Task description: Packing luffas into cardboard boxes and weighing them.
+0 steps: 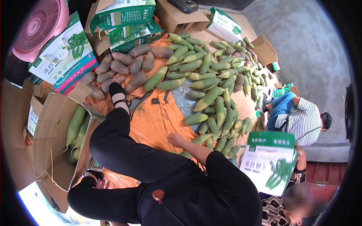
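Note:
My right hand (175,139) is closed over the orange sheet (151,120), fingers curled, with nothing visible in it. To its right lies a large heap of green radishes (203,101). Beyond my outstretched foot, several dusty reddish-brown radishes (136,82) are spread out. Low beside my other foot, my left hand (101,184) is open with its fingers apart, partly hidden by my leg. Close to that hand stands an open cardboard box (56,139), with several green radishes (76,126) inside.
Printed gift cartons (126,17) and a pink fan (39,28) stand at the far left. A person in a striped shirt (301,118) crouches at right. Nearer, another person's hand (301,158) holds a white-and-green carton (268,164). A grey wall (301,52) rises behind.

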Demonstrator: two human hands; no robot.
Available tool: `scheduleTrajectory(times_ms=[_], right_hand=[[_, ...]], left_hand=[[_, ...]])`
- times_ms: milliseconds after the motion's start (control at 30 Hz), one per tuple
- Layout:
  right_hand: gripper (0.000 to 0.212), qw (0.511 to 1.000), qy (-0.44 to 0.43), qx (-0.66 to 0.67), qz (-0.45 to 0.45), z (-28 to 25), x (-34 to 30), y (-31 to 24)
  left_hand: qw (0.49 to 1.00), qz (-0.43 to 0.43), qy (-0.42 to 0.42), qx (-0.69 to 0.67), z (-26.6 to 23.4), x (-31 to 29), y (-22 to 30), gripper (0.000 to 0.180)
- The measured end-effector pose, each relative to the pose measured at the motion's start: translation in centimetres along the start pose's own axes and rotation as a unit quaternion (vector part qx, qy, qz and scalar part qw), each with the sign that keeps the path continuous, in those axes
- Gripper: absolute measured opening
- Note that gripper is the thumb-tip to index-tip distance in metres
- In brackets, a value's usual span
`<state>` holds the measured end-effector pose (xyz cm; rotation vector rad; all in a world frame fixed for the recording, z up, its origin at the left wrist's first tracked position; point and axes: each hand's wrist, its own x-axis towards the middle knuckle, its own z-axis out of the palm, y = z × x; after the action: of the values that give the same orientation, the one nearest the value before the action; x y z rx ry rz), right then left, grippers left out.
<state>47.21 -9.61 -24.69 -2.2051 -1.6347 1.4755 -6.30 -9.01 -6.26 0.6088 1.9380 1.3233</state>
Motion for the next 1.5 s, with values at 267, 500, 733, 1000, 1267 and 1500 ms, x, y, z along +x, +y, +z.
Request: scheduleTrajectory(times_ms=[267, 500, 733, 1000, 1267, 1500], right_hand=[[0.023, 1.000, -0.005, -0.009, -0.001, 1.6, 0.2, -0.4], [0.022, 0.998, 0.001, 0.006, -0.064, 2.7, 1.3, 0.0], [0.022, 0.999, 0.005, 0.053, -0.008, 0.2, -0.7, -0.5], [0.023, 0.993, 0.015, 0.117, 0.020, 0.4, 2.0, 5.9], [0.011, 0.990, 0.039, 0.099, -0.090, -8.2, 1.9, -10.3], [0.017, 0.941, 0.096, 0.080, -0.314, -20.3, 4.0, -29.9]], left_hand=[[0.995, -0.038, -0.075, -0.057, 4.6, 0.9, -2.2, 0.042], [0.995, -0.068, -0.034, -0.070, -0.9, -0.9, -2.7, 0.043], [0.989, -0.093, 0.087, -0.079, -12.4, -7.8, -1.9, 0.043], [0.978, -0.118, 0.052, -0.162, -11.6, -6.4, -2.2, 0.044], [0.986, 0.024, 0.162, 0.005, -11.8, -3.8, 7.5, 0.048], [0.946, -0.039, 0.005, 0.323, -5.6, 2.1, 17.3, 0.051]])
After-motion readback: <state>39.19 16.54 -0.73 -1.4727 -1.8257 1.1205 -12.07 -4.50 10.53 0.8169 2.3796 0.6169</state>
